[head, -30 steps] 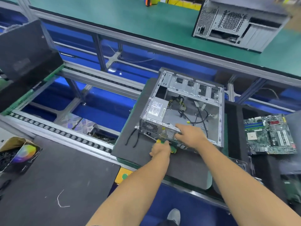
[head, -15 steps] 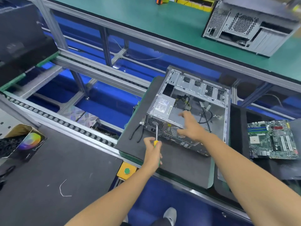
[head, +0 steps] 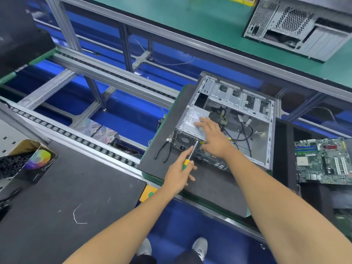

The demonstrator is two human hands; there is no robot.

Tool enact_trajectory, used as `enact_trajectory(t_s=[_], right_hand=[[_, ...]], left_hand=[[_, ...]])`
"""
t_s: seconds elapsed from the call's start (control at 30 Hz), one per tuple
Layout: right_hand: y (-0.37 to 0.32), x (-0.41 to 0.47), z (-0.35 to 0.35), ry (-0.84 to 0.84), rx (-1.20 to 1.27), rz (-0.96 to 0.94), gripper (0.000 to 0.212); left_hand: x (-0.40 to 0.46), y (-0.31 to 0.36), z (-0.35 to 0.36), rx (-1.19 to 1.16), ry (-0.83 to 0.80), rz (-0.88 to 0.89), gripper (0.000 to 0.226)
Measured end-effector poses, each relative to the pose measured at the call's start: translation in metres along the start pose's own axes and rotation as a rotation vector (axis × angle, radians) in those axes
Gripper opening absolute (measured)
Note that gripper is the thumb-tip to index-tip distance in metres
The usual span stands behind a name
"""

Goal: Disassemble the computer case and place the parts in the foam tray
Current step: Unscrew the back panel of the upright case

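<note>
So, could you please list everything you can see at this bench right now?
computer case: one, silver, open, on the black foam pad.
power supply: one, grey, in the case's near left corner.
cables: several, black, inside the case.
pliers: one, black, on the pad left of the case.
circuit board: one, green, far right.
second case: one, silver, on the green bench behind.
cardboard box: one, brown, far left.
screwdriver: one, yellow and green handle, tip at the power supply.
left hand: grips the screwdriver.
right hand: rests flat on the power supply.
</note>
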State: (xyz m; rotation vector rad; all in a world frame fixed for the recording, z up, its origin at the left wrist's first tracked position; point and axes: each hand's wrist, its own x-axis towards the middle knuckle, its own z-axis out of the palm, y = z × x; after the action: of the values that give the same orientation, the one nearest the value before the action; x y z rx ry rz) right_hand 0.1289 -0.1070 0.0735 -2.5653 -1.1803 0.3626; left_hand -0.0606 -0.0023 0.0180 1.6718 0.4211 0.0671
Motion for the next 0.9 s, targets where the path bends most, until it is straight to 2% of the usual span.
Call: enact_trajectory(t_s=[0.47, 0.63, 0.73, 0.83, 0.9], right_hand=[[-0.006, -0.002, -0.003, 0.007, -0.029, 0.005, 0.091], [-0.005, -0.003, -0.001, 0.017, -0.036, -0.001, 0.088], [-0.005, -0.003, -0.001, 0.021, -0.045, -0.008, 0.087], [-0.005, -0.003, 0.000, 0.024, -0.064, -0.020, 0.086], [-0.005, -0.003, 0.000, 0.024, -0.072, -0.019, 0.086]], left_hand=[[0.001, 0.009, -0.006, -0.054, -0.028, -0.025, 0.047], [0.003, 0.017, -0.012, -0.466, -0.196, -0.243, 0.036], [0.005, 0.019, -0.019, -0.604, -0.251, -0.301, 0.034], [0.008, 0.022, -0.024, -0.592, -0.282, -0.325, 0.035], [0.008, 0.024, -0.023, -0.474, -0.201, -0.328, 0.038]])
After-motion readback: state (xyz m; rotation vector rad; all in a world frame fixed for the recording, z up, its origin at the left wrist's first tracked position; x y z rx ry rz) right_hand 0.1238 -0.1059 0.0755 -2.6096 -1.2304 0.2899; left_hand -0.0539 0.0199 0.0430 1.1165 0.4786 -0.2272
